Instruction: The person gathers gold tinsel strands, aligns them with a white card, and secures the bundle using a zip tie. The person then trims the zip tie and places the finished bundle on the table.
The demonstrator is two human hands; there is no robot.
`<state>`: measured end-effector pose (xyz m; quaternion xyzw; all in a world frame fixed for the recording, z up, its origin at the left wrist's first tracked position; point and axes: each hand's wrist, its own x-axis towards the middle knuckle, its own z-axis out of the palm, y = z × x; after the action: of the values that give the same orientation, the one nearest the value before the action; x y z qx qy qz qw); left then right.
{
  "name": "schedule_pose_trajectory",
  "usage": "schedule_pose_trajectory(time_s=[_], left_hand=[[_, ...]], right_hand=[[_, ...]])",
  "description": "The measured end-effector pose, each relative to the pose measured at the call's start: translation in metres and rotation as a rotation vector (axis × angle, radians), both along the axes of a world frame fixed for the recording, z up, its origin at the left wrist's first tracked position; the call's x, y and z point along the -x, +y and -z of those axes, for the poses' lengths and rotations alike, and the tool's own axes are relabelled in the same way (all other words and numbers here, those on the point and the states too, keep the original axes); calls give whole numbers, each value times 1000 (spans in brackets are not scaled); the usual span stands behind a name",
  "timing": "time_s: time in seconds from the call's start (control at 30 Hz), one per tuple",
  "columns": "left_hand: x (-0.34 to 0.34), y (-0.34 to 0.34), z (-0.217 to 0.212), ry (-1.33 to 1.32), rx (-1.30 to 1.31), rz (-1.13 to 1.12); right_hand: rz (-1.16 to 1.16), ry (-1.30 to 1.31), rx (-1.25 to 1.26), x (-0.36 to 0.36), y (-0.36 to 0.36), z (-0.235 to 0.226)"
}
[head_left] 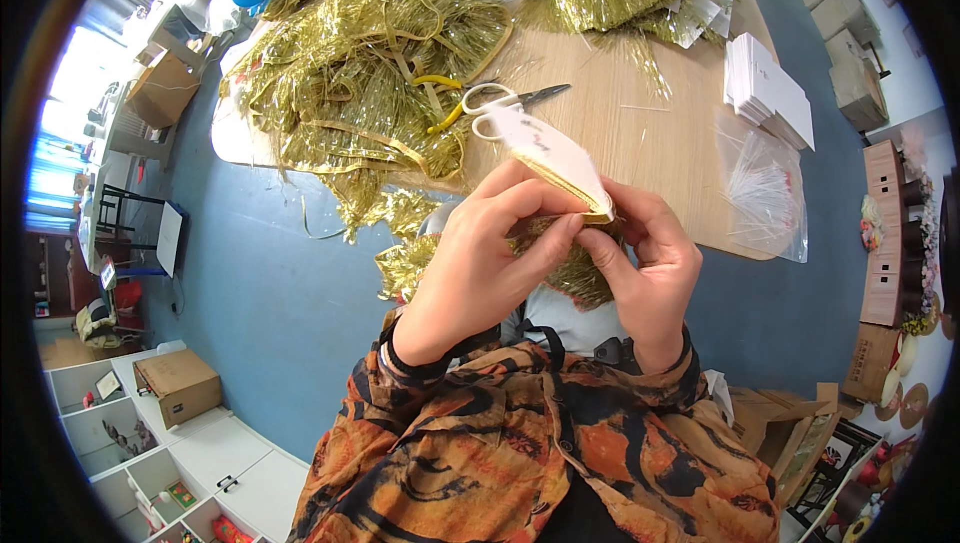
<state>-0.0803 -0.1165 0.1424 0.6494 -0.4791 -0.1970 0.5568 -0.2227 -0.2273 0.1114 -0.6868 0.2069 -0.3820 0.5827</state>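
In the head view, a person's two bare hands meet near the center of the frame, both drawn in to a narrow pinch around the lower end of a white card point(553, 146). The left hand point(485, 253) has its thumb on the near side and its fingers tucked behind the card; the right hand point(648, 268) closes thumb and fingers at the corner. The card tilts toward the upper left, a gold band point(568, 188) running along its edge, while gold fringe point(580, 278) spills below the thumbs. The card looks light and fairly stiff, likely to crease if squeezed hard at a corner; the band appears soft and thin, the fringe slick, limp and apt to slide or snag. The surest hold would seem to be a flat pinch over card and band together at the edge, clear of the loose strands. Beyond, on a pale wooden table point(690, 158), white-handled scissors point(490, 111) lie just past the card's upper end, beside a yellow-handled tool point(447, 121) and a heap of gold tinsel point(345, 73) at upper left. A stack of white cards point(765, 88) and a clear bag of white sticks point(765, 193) sit at upper right.
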Motion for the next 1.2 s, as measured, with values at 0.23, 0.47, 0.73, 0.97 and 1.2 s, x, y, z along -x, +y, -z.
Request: schedule_pose_trajectory(time_s=[0.23, 0.47, 0.73, 0.97, 1.2], left_hand=[[-16, 2, 12, 30, -92, -83], [-40, 25, 26, 126, -175, -187], [-44, 24, 32, 280, -141, -188], [-47, 21, 34, 379, -162, -187], [-55, 23, 37, 409, -189, -21]], right_hand=[[-76, -87, -369, 3, -22, 18], [-50, -263, -577, 12, -51, 31], [-106, -327, -669, 17, -62, 33], [-154, -304, -724, 16, -65, 32], [-203, -245, -869, 16, -79, 48]])
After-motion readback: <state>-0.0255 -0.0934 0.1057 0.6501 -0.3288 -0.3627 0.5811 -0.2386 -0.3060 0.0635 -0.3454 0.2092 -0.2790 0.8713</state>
